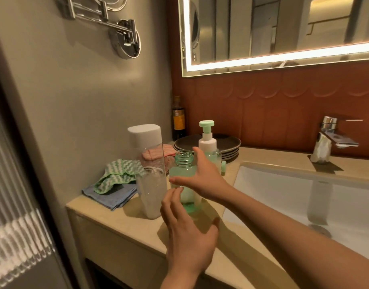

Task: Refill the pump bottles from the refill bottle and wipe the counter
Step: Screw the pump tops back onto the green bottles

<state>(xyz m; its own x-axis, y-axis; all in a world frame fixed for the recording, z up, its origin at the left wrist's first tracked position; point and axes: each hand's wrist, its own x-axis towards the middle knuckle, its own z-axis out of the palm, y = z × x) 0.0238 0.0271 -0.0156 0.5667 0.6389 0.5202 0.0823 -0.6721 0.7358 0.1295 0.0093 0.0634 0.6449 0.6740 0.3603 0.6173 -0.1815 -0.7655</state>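
Standing on the beige counter [125,228], left of the sink [300,197], is the open green bottle [182,166]: threaded neck bare, no pump fitted. Just to its left stands the tall clear refill bottle [148,170], white cap on and white liquid in its lower part. Behind the green bottle stands a pump bottle [207,135] with a white collar and a green head.

Right hand [202,178]: fingers spread and straight, in front of the green bottle's right side; contact cannot be confirmed. Left hand [188,232]: open, fingers loosely extended, just below the bottle and holding nothing.

Also on the counter: a green zigzag cloth [119,174] lying on a folded blue cloth [110,196], a pink cloth [158,153], stacked dark plates [228,146] and a dark bottle [178,119] in the corner. The faucet [329,138] is behind the sink.
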